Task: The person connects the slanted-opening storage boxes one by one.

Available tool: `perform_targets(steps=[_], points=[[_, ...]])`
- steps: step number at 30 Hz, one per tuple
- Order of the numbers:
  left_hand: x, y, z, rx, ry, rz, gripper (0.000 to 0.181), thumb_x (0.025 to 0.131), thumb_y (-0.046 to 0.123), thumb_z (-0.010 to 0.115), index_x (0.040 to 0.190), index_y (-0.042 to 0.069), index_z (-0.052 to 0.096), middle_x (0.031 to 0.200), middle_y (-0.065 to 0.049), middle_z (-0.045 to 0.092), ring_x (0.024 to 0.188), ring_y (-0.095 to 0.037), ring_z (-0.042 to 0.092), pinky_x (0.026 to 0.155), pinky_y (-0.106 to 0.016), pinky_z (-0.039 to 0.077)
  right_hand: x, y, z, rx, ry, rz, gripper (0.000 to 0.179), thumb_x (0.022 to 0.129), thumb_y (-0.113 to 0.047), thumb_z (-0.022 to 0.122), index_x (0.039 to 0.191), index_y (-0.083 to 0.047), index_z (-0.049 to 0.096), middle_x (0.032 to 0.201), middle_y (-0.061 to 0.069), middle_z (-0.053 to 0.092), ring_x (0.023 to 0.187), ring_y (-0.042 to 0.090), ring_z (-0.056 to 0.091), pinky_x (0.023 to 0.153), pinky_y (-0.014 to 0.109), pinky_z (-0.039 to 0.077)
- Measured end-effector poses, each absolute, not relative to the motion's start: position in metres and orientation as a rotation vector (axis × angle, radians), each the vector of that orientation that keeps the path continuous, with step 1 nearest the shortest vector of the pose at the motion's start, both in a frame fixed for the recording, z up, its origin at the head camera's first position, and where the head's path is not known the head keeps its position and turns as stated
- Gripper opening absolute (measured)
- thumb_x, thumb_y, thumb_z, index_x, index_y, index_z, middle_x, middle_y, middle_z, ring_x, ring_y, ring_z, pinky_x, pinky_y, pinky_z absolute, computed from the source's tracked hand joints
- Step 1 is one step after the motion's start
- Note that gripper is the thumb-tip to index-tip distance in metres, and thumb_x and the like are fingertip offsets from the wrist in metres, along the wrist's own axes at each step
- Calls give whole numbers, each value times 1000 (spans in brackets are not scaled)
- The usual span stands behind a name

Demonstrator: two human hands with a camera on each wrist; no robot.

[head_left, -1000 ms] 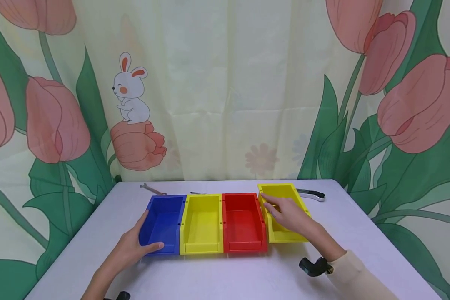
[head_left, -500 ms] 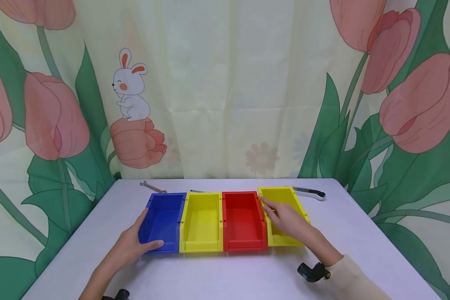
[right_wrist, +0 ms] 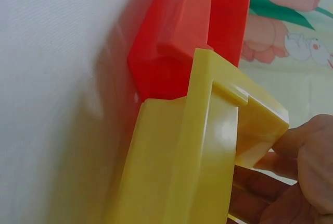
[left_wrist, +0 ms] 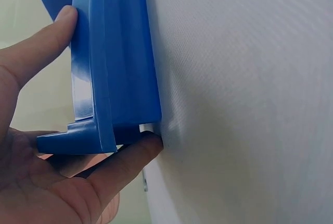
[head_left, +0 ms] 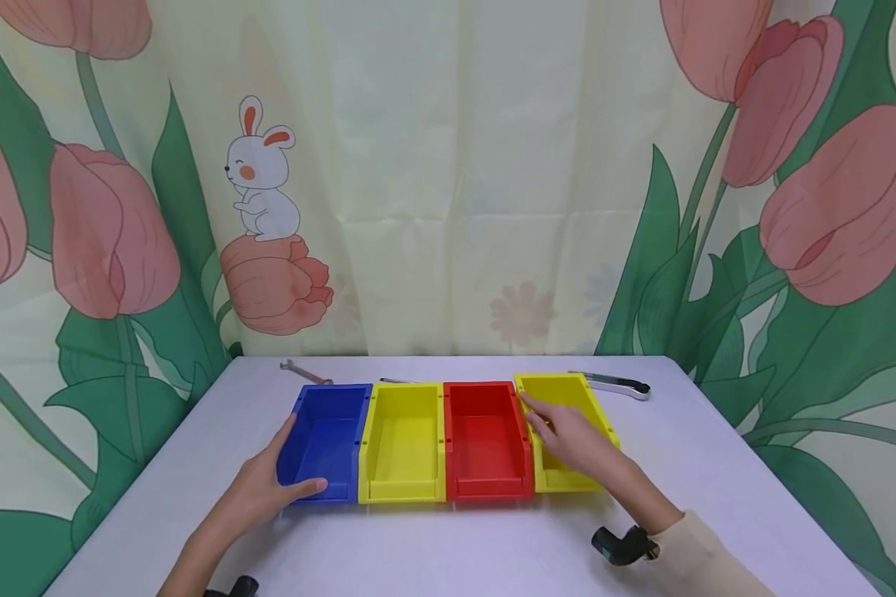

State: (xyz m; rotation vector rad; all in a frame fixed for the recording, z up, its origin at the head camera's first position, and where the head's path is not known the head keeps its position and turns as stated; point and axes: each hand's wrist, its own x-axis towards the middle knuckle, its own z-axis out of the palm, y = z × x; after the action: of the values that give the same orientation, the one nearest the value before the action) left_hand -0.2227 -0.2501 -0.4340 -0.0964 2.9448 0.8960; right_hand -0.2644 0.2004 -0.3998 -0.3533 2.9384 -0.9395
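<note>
Four-sided plastic storage bins stand side by side in a row. At the left end is the blue bin [head_left: 327, 439], gripped by my left hand [head_left: 255, 489]; the thumb lies over its front edge and the fingers reach along its outer side. Beside it come a yellow bin [head_left: 403, 444] and a red bin [head_left: 487, 439]. A second yellow bin [head_left: 556, 388] sits against the red one at the right end. My right hand [head_left: 578, 439] reaches over this bin and holds its left wall, seen also in the right wrist view, where fingers partly hide behind the bin's wall [right_wrist: 208, 146].
Behind the blue bin lies a wrench [head_left: 306, 371]. A thin metal tool [head_left: 396, 381], mostly hidden, lies behind the middle yellow bin. A black-handled metal tool [head_left: 620, 385] rests at the back right of the white table [head_left: 433, 551]. A printed curtain [head_left: 418, 166] hangs behind.
My right hand has lowered the right-end yellow bin and brought it slightly nearer, its front now almost level with the row. The left hand and the other bins hold about the same place.
</note>
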Motion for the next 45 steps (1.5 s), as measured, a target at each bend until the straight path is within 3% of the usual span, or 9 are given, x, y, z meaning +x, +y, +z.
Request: perform_targets(steps=[45], points=[[-221,-250,-433,-97,2937,912,132,83,62,84,171,9,1,170,-37,20,152,-63,29,117,-78,38,-260,193,-409,-300,2901,-1010,56,107,-19,61,160,-11,45,73,1,62,53,15,45,55,17,45]])
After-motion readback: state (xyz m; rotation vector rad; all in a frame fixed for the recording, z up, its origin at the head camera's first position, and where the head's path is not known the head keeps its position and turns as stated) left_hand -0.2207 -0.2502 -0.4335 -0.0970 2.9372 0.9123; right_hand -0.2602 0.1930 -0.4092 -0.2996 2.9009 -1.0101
